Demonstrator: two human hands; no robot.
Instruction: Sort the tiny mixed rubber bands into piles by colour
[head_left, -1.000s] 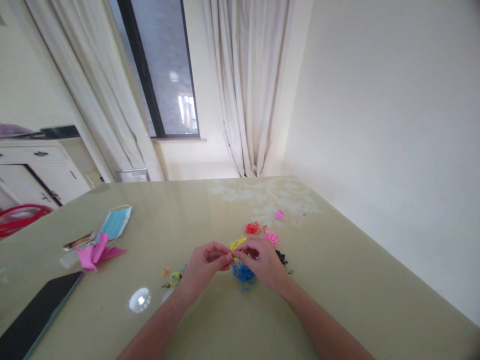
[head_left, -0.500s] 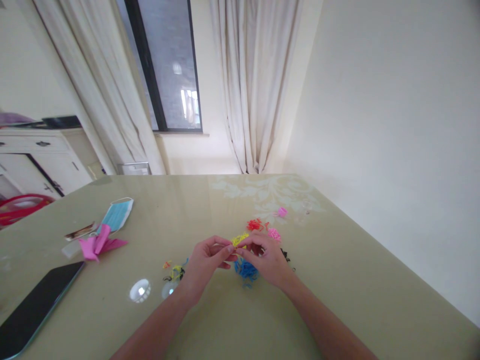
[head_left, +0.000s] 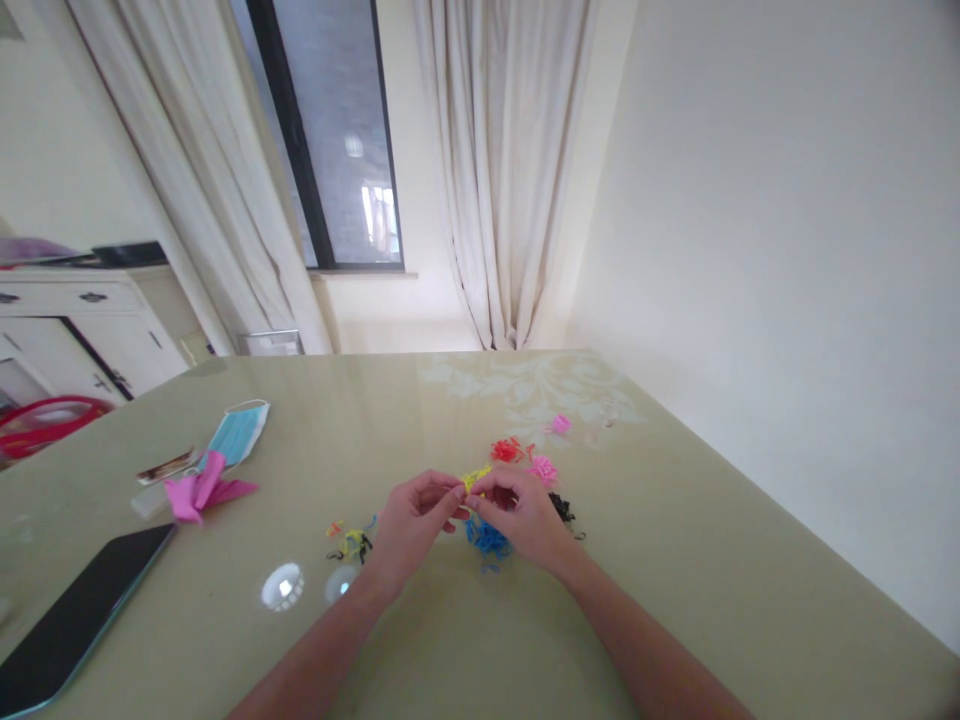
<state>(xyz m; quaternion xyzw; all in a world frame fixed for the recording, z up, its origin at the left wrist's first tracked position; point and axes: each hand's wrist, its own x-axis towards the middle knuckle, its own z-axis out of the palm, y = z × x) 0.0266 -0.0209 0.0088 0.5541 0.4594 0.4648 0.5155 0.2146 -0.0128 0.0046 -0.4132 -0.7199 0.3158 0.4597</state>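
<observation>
Table (head_left: 720,590): right hand (head_left: 531,515) hides fewer black bands (head_left: 562,508).

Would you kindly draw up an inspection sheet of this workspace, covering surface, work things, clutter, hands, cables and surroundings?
Surface: glossy table, pale floral pattern at far end.
Work things: yellow pile, blue pile, red pile, pink pile and black pile of small pieces.
Clutter: face mask, pink folded item, dark flat device, all at left.
Hands: left hand and right hand pinching, fingertips close together; anything between too small to identify.
Cables: nothing seen.
Surroundings: window, pale curtains, white cabinet.
</observation>
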